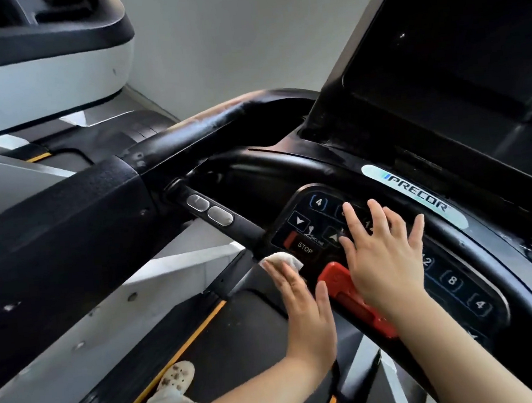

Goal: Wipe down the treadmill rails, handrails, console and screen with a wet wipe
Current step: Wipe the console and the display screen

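My left hand (pixel 304 305) lies flat with straight fingers, pressing a crumpled white wet wipe (pixel 281 260) against the lower left edge of the black console keypad (pixel 318 215), by the STOP label. My right hand (pixel 382 255) rests spread and flat on the keypad's middle, just above the red stop clip (pixel 355 303). The dark screen (pixel 457 40) rises at upper right. A black handrail (pixel 218 124) curves across the middle, with a grip bar carrying two grey sensor pads (pixel 210 210) below it.
The thick left side arm (pixel 51 241) of the treadmill fills the left. Below lies the belt (pixel 233 344) with yellow edge strips and my white-shoed foot (pixel 174 379). A second machine (pixel 36 61) stands at upper left against a white wall.
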The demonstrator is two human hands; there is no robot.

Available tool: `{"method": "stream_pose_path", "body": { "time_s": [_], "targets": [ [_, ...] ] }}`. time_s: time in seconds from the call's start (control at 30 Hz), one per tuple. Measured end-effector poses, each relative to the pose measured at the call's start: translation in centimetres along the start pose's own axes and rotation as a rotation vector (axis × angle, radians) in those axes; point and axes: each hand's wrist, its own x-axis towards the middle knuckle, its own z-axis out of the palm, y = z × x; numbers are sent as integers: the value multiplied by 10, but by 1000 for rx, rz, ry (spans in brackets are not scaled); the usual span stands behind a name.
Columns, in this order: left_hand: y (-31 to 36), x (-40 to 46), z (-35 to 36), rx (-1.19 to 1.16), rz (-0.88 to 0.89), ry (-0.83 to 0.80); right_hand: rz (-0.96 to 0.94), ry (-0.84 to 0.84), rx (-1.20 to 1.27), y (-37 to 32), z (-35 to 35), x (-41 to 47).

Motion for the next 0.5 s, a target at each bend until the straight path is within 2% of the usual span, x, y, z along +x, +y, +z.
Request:
{"method": "stream_pose_path", "body": {
  "time_s": [0.07, 0.13, 0.2, 0.33, 0.4, 0.5],
  "targets": [
    [8, -24, 17, -116, -5, -106, -28, -17, 4, 5, -2, -1],
    [6, -39, 28, -204, -18, -147, -47, -8, 16, 9, -3, -4],
    [5, -33, 27, -216, -39, -113, -60, 11, 30, 11, -1, -3],
    [9, 4, 2, -194, -75, 67, -67, 100, 24, 11, 9, -2],
    [2, 6, -5, -66, -3, 13, -75, 182, 23, 13, 14, -2],
    [-23, -5, -13, 333, 181, -173, -82, 210, 24, 14, 14, -3]
  ]
}}
